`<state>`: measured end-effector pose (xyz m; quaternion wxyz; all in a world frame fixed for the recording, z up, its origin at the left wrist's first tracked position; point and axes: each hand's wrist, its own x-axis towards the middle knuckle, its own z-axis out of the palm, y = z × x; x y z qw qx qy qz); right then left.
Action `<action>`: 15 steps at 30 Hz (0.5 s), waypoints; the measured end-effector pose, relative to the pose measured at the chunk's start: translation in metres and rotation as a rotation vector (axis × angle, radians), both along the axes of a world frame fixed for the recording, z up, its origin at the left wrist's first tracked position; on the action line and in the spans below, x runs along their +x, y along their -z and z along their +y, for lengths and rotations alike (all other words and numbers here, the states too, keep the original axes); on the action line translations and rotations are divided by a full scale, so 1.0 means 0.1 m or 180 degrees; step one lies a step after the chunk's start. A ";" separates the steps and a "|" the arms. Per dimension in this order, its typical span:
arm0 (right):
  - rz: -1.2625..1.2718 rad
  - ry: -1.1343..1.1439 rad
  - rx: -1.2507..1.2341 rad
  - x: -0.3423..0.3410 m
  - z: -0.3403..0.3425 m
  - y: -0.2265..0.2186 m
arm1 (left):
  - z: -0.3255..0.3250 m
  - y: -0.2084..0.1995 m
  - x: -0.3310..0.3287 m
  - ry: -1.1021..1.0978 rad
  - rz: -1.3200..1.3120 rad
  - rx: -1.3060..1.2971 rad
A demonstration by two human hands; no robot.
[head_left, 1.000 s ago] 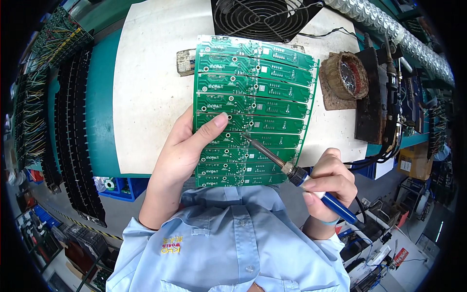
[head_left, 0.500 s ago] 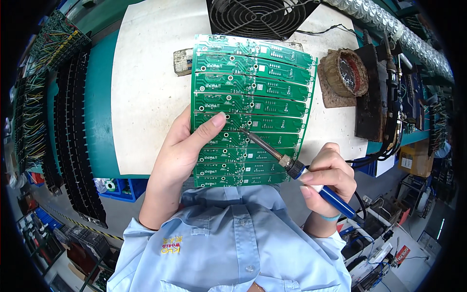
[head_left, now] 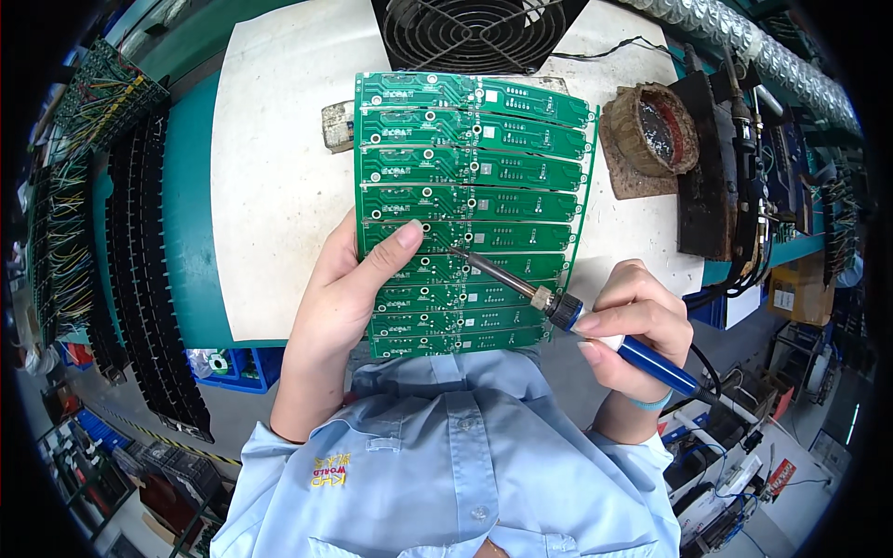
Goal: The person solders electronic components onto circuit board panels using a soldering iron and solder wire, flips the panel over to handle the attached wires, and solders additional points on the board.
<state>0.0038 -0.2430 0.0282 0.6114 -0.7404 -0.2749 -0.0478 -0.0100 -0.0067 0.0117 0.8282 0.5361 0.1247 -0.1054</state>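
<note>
A green circuit board panel, made up of several long strips, is held up in front of my chest. My left hand grips its left side, thumb pressed on the face and the other fingers hidden behind. Between the thumb and fingers of my right hand is a soldering iron with a blue and white handle. Its metal shaft slants up to the left, and the tip is at the panel's middle, right of my left thumb. Whether the tip touches the board I cannot tell.
Behind the panel a black fan stands on white paper. A round, crusted solder pot sits at the right, near a dark metal stand. Black racks line the left, above a blue bin.
The panel has shifted slightly left and tilts differently, with my left hand still on it. My right hand has moved slightly right, while the iron's tip stays near the same spot on the board.
</note>
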 end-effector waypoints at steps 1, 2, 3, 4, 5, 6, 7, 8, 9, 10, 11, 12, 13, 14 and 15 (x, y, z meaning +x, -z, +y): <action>-0.0014 0.0012 -0.0011 -0.01 0.00 0.00 | 0.00 0.00 0.00 -0.0002 -0.0019 0.0009; -0.0029 0.0024 -0.0022 -0.01 0.00 0.00 | 0.00 0.00 0.00 -0.0004 -0.0039 0.0018; -0.0030 0.0030 -0.0018 -0.01 0.00 0.00 | 0.00 0.00 0.00 0.0002 -0.0040 0.0022; -0.0005 0.0027 -0.0003 -0.01 0.00 0.00 | 0.00 0.00 0.00 0.0013 -0.0036 0.0013; 0.0020 0.0025 0.0011 -0.01 0.00 0.00 | 0.00 0.00 0.00 0.0025 -0.0033 0.0003; 0.0045 0.0022 0.0026 -0.01 0.00 -0.01 | 0.01 0.00 0.00 0.0037 -0.0029 -0.0006; 0.0070 0.0020 0.0040 -0.01 0.00 -0.01 | 0.01 0.00 -0.01 0.0049 -0.0025 -0.0015; 0.0065 0.0020 0.0042 -0.01 0.00 -0.01 | 0.01 0.00 -0.01 0.0049 -0.0030 -0.0014; 0.0085 0.0006 0.0147 -0.01 -0.01 -0.01 | 0.01 0.00 -0.01 0.0045 -0.0032 -0.0009; 0.0106 -0.0008 0.0253 -0.02 -0.02 -0.01 | 0.01 0.00 -0.01 0.0040 -0.0033 -0.0003; 0.0128 -0.0025 0.0360 -0.02 -0.02 0.00 | 0.01 0.00 -0.01 0.0033 -0.0034 0.0003; 0.0150 -0.0044 0.0467 -0.01 -0.04 0.01 | 0.01 -0.01 -0.01 0.0024 -0.0034 0.0009; 0.0019 -0.0027 0.0699 0.00 -0.10 0.05 | 0.01 0.00 -0.01 0.0010 -0.0039 0.0005; -0.0112 -0.0013 0.0932 0.01 -0.17 0.11 | 0.01 0.00 -0.02 -0.0004 -0.0045 0.0009; -0.0114 -0.0023 0.0929 -0.01 -0.22 0.17 | 0.00 0.00 -0.01 -0.0012 -0.0051 0.0014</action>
